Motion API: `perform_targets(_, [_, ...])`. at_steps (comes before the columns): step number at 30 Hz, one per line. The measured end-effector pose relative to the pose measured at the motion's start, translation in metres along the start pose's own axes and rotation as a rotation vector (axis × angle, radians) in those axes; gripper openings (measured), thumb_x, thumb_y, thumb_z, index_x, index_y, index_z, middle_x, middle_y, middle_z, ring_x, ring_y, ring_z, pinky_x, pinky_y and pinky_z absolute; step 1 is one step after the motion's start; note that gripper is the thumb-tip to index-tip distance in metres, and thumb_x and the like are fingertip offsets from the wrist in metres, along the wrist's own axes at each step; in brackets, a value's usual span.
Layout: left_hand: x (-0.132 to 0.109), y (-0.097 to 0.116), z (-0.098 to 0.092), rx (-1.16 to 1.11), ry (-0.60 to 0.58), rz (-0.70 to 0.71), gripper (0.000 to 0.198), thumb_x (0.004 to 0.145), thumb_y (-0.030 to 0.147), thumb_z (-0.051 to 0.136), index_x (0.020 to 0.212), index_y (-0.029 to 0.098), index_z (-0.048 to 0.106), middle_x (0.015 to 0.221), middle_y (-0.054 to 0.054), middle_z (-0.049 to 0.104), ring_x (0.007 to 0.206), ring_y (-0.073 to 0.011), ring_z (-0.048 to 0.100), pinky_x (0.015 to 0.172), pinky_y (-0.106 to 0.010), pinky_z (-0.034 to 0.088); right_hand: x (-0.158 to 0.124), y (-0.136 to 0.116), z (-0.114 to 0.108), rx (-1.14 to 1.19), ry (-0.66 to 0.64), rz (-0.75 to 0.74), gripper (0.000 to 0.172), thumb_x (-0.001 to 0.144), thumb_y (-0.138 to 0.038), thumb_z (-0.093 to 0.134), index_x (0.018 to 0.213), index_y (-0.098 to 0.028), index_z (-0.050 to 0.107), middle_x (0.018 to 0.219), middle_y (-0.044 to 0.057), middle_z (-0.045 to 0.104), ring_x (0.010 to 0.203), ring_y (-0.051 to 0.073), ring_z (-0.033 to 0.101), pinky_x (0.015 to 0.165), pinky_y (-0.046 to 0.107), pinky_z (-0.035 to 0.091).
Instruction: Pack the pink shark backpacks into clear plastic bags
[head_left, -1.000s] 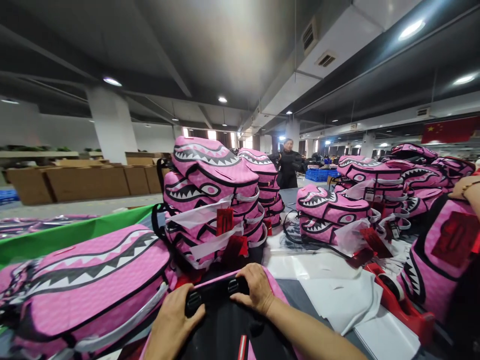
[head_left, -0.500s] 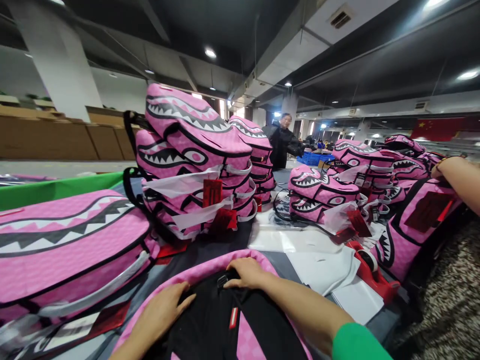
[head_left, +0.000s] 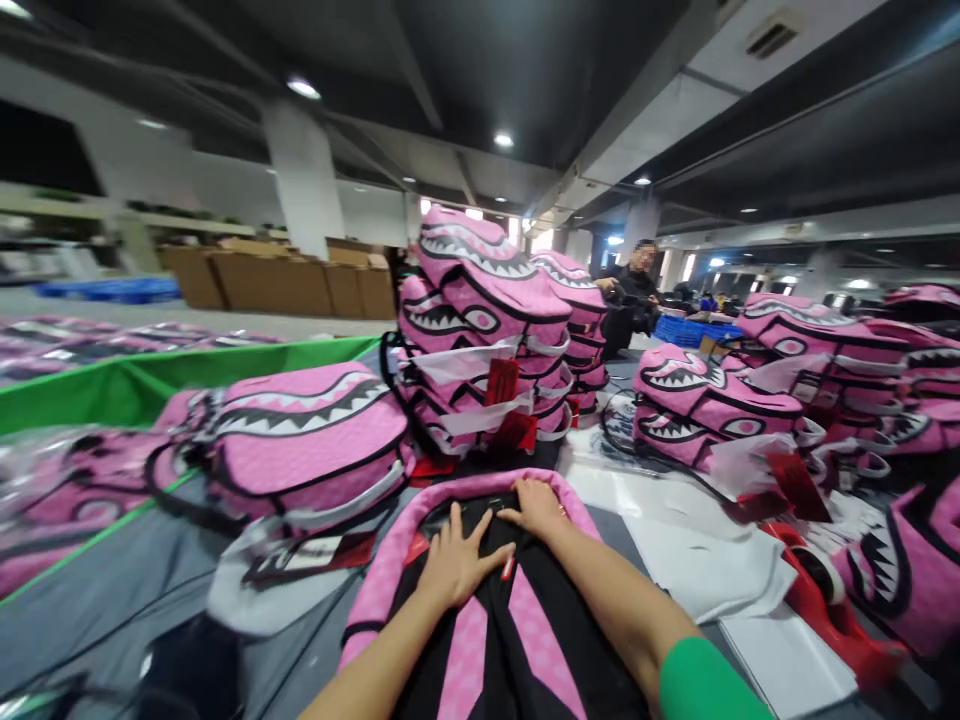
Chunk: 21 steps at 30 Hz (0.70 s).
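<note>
A pink and black backpack (head_left: 420, 525) lies in front of me, its black strap side up and its padded pink rim around it. My left hand (head_left: 459, 565) rests on the black panel with fingers spread, the index finger reaching a small black fitting at the top. My right hand (head_left: 538, 510) is curled over the top edge of the backpack, thumb pointing at that same fitting. A small red and white label sits just below the hands. What lies under my right fingers is hidden.
Shark-mouth backpacks are stacked ahead (head_left: 487, 310) and at right (head_left: 712, 410); another backpack (head_left: 315, 430) lies at left. White sheets (head_left: 675, 550) and a red tape dispenser (head_left: 832, 610) are on the right. A green-edged bin (head_left: 300, 355) borders the left. A person (head_left: 634, 300) stands farther back.
My view has swung left. My left hand has moved from the backpack's left rim onto the black panel, fingers now spread. The right hand stays at the top edge; the neighbouring person's arm has left view.
</note>
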<state>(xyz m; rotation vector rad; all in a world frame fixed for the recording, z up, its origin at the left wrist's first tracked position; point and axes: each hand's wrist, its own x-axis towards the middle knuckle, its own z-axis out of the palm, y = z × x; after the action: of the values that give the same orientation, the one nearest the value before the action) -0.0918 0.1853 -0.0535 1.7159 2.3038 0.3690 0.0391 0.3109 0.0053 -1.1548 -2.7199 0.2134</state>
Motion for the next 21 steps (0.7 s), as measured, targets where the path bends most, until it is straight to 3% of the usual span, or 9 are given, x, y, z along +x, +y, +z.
perform_targets(4, [-0.007,0.007,-0.011,-0.005,0.115,0.000,0.078,0.093,0.071,0.042,0.157,0.027,0.035,0.169,-0.019,0.016,0.150,-0.0418,0.031,0.117,-0.053,0.031,-0.024,0.001,-0.020,0.033,0.056,-0.104,0.038,0.097,-0.024,0.056,0.133,-0.016,0.061,0.133,0.016,0.065,0.126,0.027,0.059,0.109,0.042,0.043])
perform_targets(8, [-0.013,0.016,-0.010,0.043,0.171,-0.036,0.064,0.098,0.057,0.046,0.155,0.027,0.039,0.167,-0.021,0.022,0.143,-0.0407,0.044,0.114,-0.050,0.037,-0.074,0.003,-0.012,0.033,0.020,-0.261,0.061,0.092,-0.056,0.063,0.145,-0.027,0.055,0.148,0.015,0.055,0.138,0.037,0.048,0.113,0.058,0.035])
perform_targets(10, [-0.011,0.021,-0.016,0.074,0.209,-0.050,0.059,0.102,0.045,0.042,0.157,0.023,0.036,0.165,-0.024,0.026,0.139,-0.0387,0.049,0.112,-0.048,0.040,-0.092,-0.005,-0.002,-0.008,-0.080,-0.231,0.069,0.090,-0.064,0.061,0.150,-0.033,0.049,0.157,0.014,0.045,0.145,0.042,0.036,0.113,0.068,0.027])
perform_targets(13, [-0.006,0.024,-0.029,0.096,0.255,-0.056,0.056,0.104,0.030,0.031,0.158,0.015,0.032,0.163,-0.025,0.029,0.139,-0.0370,0.048,0.115,-0.052,0.037,-0.098,-0.016,0.013,-0.031,-0.152,-0.121,0.060,0.099,-0.060,0.047,0.153,-0.034,0.044,0.162,0.012,0.036,0.151,0.040,0.027,0.115,0.070,0.023])
perform_targets(15, [-0.010,0.022,-0.030,0.112,0.284,-0.012,0.053,0.102,0.028,0.031,0.152,0.014,0.043,0.162,-0.023,0.035,0.143,-0.0385,0.043,0.117,-0.059,0.032,-0.097,-0.018,0.019,-0.005,-0.129,-0.097,0.058,0.102,-0.057,0.044,0.155,-0.033,0.041,0.163,0.011,0.033,0.152,0.036,0.025,0.118,0.065,0.023])
perform_targets(17, [-0.023,0.016,-0.016,0.100,0.306,0.154,0.046,0.101,0.034,0.037,0.138,0.020,0.061,0.153,-0.016,0.050,0.141,-0.0362,0.046,0.115,-0.060,0.035,-0.096,-0.016,0.024,0.031,-0.116,-0.098,0.058,0.101,-0.054,0.047,0.155,-0.034,0.040,0.163,0.010,0.034,0.152,0.035,0.025,0.118,0.064,0.025])
perform_targets(19, [-0.042,0.004,0.012,0.045,0.279,0.471,0.038,0.101,0.044,0.042,0.123,0.033,0.071,0.129,-0.005,0.070,0.122,-0.0255,0.062,0.107,-0.045,0.049,-0.097,-0.014,0.028,0.078,-0.098,-0.100,0.058,0.100,-0.054,0.049,0.154,-0.035,0.042,0.163,0.010,0.034,0.152,0.035,0.026,0.118,0.065,0.025])
perform_targets(21, [-0.064,-0.010,0.047,0.035,0.286,0.753,0.029,0.099,0.046,0.049,0.118,0.044,0.071,0.110,0.004,0.077,0.099,-0.0165,0.071,0.091,-0.028,0.058,-0.099,-0.014,0.034,0.139,-0.050,-0.093,0.057,0.099,-0.057,0.050,0.152,-0.037,0.043,0.163,0.009,0.035,0.152,0.035,0.026,0.117,0.066,0.024])
